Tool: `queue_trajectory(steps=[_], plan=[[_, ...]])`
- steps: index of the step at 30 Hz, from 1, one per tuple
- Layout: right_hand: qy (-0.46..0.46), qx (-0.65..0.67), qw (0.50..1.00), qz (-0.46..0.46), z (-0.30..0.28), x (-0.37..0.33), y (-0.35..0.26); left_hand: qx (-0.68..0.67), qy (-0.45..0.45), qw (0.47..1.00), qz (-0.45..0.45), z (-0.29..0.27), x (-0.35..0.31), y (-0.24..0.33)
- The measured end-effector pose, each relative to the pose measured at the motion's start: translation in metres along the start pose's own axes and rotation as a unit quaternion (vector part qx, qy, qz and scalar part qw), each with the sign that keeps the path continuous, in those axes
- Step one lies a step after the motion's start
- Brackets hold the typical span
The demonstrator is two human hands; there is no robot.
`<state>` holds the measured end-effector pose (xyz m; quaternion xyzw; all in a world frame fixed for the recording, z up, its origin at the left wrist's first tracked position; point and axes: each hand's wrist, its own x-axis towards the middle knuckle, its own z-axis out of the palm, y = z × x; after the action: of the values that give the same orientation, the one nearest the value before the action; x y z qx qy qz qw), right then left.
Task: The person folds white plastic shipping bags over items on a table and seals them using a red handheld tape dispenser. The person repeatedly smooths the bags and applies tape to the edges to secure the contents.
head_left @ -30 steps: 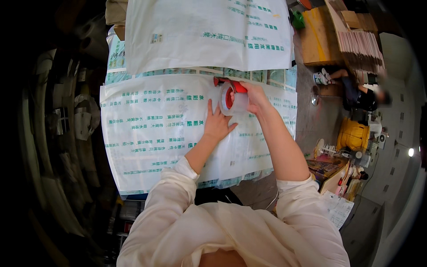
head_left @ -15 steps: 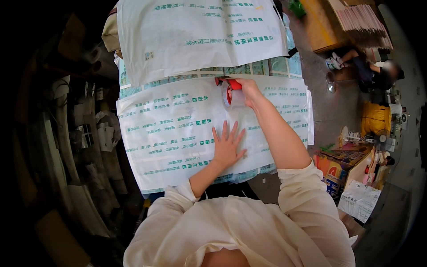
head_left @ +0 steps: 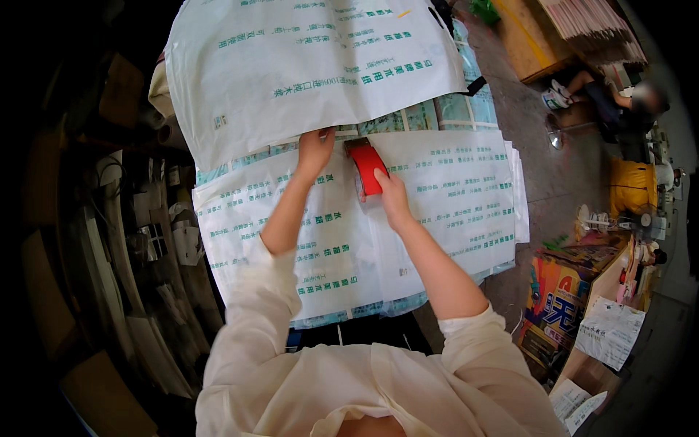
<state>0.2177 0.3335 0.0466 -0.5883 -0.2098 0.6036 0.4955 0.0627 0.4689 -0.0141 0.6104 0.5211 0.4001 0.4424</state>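
Note:
Two large white sheets with green print lie over light-blue wrapped packs (head_left: pixel 455 109), one far and one near. My right hand (head_left: pixel 394 195) is closed round a red tape dispenser (head_left: pixel 371 171) with a clear roll, held over the upper middle of the near sheet (head_left: pixel 451 189). To its left, my left hand (head_left: pixel 315 153) reaches to the lower edge of the far sheet (head_left: pixel 255 80). Its fingers are curled at that edge, and their tips are partly hidden there. A strip of the blue packs shows between the sheets.
On the left are leaning boards (head_left: pixel 138 240) and cartons. To the right, a person (head_left: pixel 611 102) sits beyond the floor, near a stack of pink-edged sheets (head_left: pixel 586 25). A yellow bag (head_left: pixel 630 189) and a colourful printed box (head_left: pixel 557 306) stand nearer.
My left hand has left the near sheet, where it lay flat with spread fingers, and moved up to the far sheet's edge. My right hand has brought the tape dispenser slightly nearer and turned it.

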Motion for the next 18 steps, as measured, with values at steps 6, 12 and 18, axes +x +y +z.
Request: queue_trajectory(steps=[6,12,18], plan=[[-0.027,0.035,0.999,-0.024,-0.004,-0.018,0.018,0.203,-0.093,0.959,0.176,-0.001,0.069,-0.015],[-0.003,-0.004,0.997,-0.072,-0.018,-0.028,0.045,0.094,-0.238,0.966,0.041,-0.01,0.076,-0.014],[-0.008,-0.003,0.996,-0.092,-0.021,-0.032,0.056,0.034,-0.288,0.956,-0.038,-0.014,0.074,-0.014]])
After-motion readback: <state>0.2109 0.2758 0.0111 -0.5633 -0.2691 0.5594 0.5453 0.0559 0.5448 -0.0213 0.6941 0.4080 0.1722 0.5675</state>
